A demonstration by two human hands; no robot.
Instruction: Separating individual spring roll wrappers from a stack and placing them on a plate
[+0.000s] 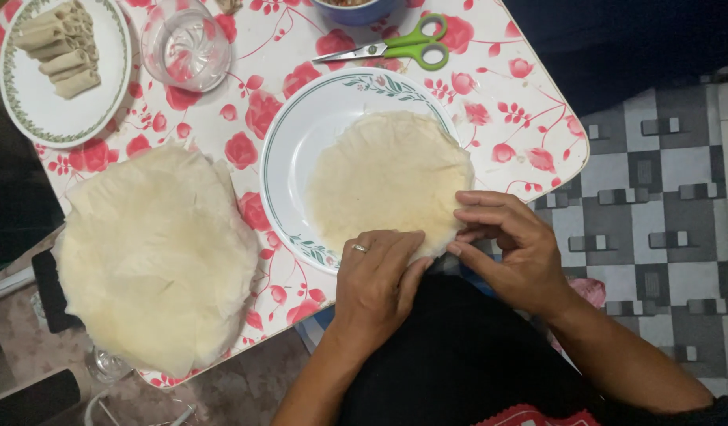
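A thin round pale wrapper (388, 177) lies in a white plate (297, 150) with a green patterned rim, on a table with a red rose cloth. My left hand (377, 276), with a ring on one finger, rests flat on the wrapper's near edge. My right hand (510, 244) pinches the wrapper's near right edge between thumb and fingers.
A stack of several more wrappers (155, 256) lies at the left. A second plate (44, 106) with several rolled wrappers (60, 47) sits far left, beside a clear glass (185, 47). Green-handled scissors (395, 49) and a blue bowl (356, 9) lie beyond. A tiled floor (656, 197) shows at right.
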